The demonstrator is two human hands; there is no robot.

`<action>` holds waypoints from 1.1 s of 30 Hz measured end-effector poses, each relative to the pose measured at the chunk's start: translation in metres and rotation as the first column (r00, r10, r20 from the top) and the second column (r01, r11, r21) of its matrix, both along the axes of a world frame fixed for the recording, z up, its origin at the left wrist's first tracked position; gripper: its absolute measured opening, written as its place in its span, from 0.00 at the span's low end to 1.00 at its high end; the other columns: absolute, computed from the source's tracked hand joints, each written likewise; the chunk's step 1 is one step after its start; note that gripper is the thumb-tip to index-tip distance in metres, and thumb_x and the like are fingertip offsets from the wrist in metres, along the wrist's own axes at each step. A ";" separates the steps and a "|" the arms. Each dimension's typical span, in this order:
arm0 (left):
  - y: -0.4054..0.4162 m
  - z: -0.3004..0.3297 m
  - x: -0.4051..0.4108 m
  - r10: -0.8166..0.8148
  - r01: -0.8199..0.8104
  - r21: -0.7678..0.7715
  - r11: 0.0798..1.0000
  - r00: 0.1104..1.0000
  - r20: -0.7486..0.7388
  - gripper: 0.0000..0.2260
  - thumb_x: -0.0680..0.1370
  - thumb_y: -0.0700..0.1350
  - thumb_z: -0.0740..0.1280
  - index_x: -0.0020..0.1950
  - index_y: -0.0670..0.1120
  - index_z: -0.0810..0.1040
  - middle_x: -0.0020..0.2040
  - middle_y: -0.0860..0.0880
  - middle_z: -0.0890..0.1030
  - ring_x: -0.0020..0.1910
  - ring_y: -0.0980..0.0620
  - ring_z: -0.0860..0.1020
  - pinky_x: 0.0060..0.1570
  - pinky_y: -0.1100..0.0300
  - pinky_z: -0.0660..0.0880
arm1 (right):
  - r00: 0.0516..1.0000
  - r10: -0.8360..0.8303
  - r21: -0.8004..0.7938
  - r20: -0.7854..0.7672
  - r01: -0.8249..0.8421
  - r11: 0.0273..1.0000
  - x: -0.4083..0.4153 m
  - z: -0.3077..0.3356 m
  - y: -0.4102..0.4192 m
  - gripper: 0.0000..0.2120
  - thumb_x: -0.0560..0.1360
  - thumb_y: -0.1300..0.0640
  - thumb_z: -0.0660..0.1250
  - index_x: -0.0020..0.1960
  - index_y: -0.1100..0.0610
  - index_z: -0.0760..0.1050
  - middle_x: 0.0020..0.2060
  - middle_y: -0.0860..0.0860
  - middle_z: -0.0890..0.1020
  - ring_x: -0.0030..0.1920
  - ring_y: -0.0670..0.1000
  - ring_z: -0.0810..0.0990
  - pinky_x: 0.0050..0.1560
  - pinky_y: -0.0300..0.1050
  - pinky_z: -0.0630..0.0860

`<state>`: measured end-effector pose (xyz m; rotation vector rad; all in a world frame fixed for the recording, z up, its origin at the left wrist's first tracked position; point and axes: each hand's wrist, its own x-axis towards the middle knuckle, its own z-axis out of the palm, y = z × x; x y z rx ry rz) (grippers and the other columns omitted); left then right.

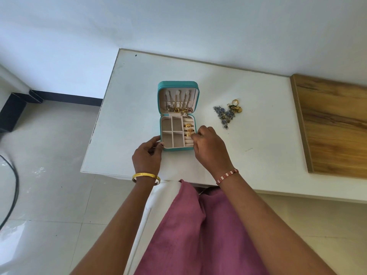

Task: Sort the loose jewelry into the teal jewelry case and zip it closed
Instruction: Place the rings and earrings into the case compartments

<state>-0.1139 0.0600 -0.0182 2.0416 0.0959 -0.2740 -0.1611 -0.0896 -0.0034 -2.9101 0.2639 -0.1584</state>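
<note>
Your right hand (208, 141) pinches a gold ring (189, 134) at the ring rolls while your left hand (148, 153) steadies the lower left corner of the open teal jewelry case (177, 84) at frame centre on the bench (258, 151). The ring is likely light, hard and slippery, so hold its band. The loose jewelry (228, 113) right of centre looks tangly; lift single pieces.

No text, label, brand, number or sign can be read anywhere in the head view.
</note>
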 end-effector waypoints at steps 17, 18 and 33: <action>-0.051 0.039 -0.026 0.006 0.003 -0.197 0.980 0.999 0.043 0.08 0.77 0.38 0.62 0.49 0.41 0.80 0.43 0.44 0.81 0.42 0.48 0.78 0.45 0.61 0.73 | 0.874 -0.480 0.501 0.069 0.386 0.775 -0.014 0.012 -0.060 0.07 0.71 0.66 0.66 0.47 0.62 0.81 0.43 0.59 0.81 0.42 0.55 0.79 0.45 0.39 0.71; -0.062 0.042 -0.027 -0.026 0.033 -0.225 0.974 0.999 0.035 0.07 0.76 0.37 0.62 0.48 0.42 0.80 0.42 0.45 0.81 0.41 0.49 0.77 0.45 0.61 0.73 | 0.860 -0.508 0.502 0.057 0.414 0.759 -0.014 0.011 -0.071 0.06 0.71 0.66 0.66 0.46 0.62 0.81 0.42 0.59 0.81 0.42 0.56 0.79 0.45 0.39 0.70; -0.159 0.030 -0.008 -0.229 0.202 -0.236 0.950 0.969 -0.089 0.10 0.75 0.37 0.60 0.42 0.50 0.77 0.36 0.48 0.79 0.38 0.49 0.77 0.46 0.55 0.76 | 0.872 -0.482 0.381 -0.084 0.475 0.793 0.054 -0.013 -0.167 0.15 0.76 0.61 0.61 0.62 0.58 0.75 0.58 0.61 0.76 0.58 0.59 0.75 0.57 0.45 0.70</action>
